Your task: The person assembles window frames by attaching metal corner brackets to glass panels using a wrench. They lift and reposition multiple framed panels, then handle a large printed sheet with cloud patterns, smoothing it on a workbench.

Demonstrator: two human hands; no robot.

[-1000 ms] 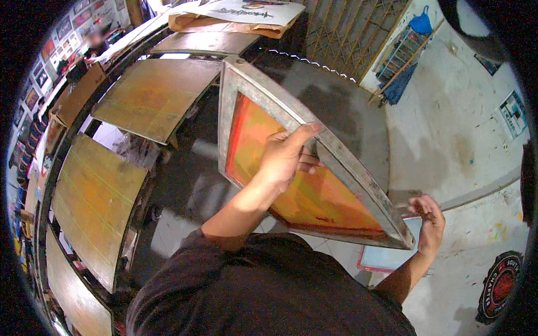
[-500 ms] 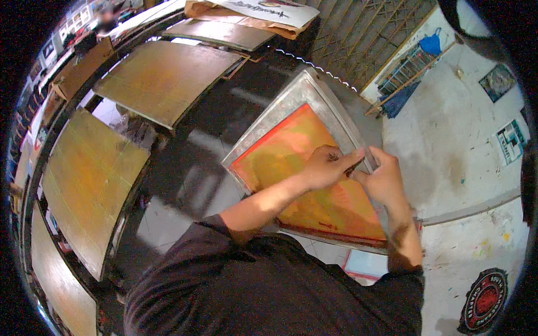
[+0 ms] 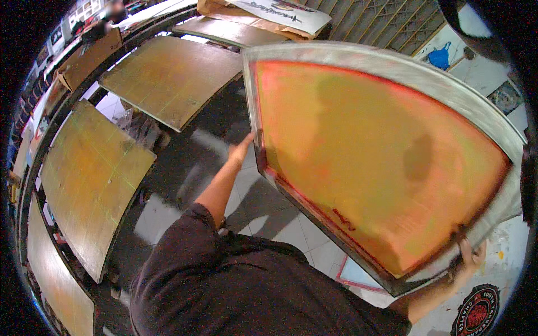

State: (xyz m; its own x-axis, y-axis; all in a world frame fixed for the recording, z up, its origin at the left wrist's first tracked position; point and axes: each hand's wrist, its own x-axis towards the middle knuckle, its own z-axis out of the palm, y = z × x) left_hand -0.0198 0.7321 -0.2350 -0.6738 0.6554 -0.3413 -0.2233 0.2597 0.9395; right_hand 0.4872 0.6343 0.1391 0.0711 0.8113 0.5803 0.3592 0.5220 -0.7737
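Note:
A large screen-printing frame point(image 3: 364, 151) is held up in front of me, tilted. Its mesh is yellow-orange with a red border, set in a grey metal rim. Along the rim's left side my left hand point(image 3: 244, 150) grips the edge, the fingers partly hidden behind it. My right hand point(image 3: 473, 255) clasps the lower right part of the rim, thumb on the front face and the other fingers mostly out of sight. Both arms are spread wide, and shadows fall across the mesh.
Several flat yellowish printing boards point(image 3: 98, 179) line the left side. Printed paper point(image 3: 286, 14) lies on brown paper at the back, by a folding metal gate point(image 3: 381, 22). A white wall with a round dark emblem point(image 3: 476, 313) stands right. Another frame point(image 3: 361, 274) rests low.
The screen frame has been lifted closer and turned to face me. My hands, which were together at its right edge, have moved apart to opposite sides of the rim.

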